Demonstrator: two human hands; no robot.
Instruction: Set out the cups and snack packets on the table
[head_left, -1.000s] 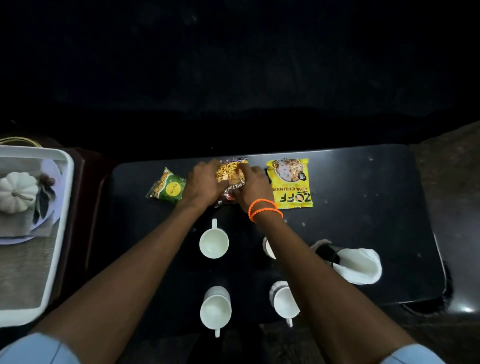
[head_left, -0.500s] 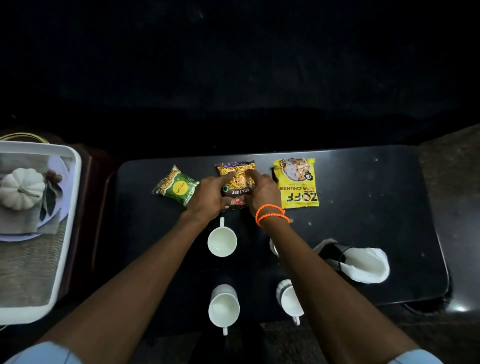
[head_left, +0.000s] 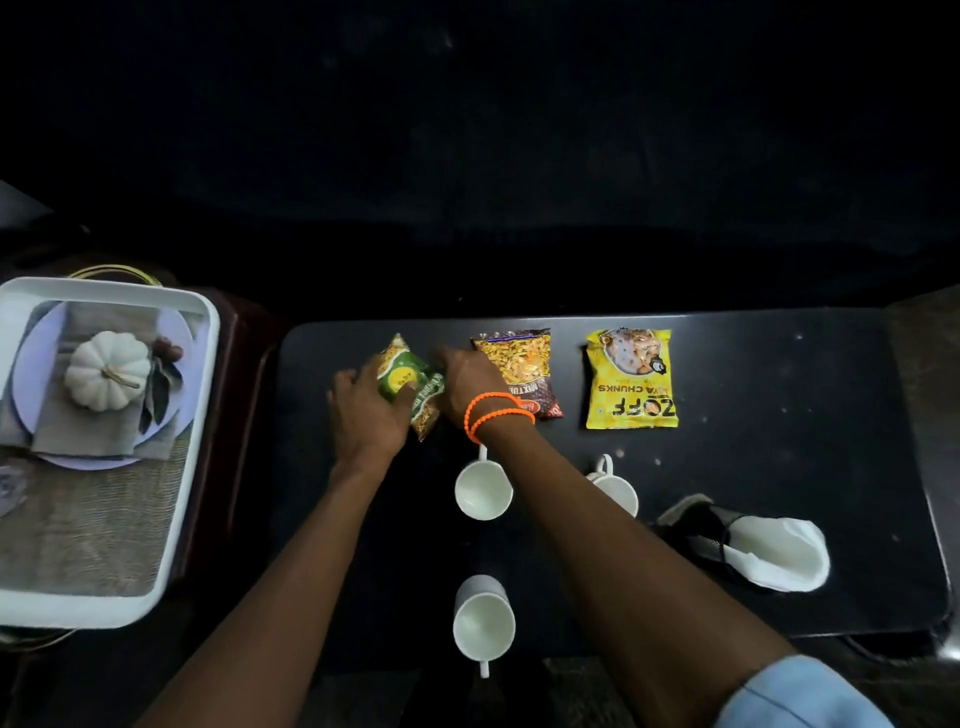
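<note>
On the table (head_left: 779, 467) most of the setting-out looks done to me: three cups show, one near my edge (head_left: 483, 626), one at mid-table (head_left: 482, 489) and one (head_left: 613, 488) partly under my right forearm, and a fourth may be hidden by that arm. At the far side the yellow packet (head_left: 630, 379) and the mixture packet (head_left: 522, 371) lie flat and squared. What I judge is left is the green packet (head_left: 408, 384), tilted at the left of the row. My left hand (head_left: 366, 410) and right hand (head_left: 475, 384) both close on it from either side. Half a second ago they were on the mixture packet; now that lies free and they have shifted left.
</note>
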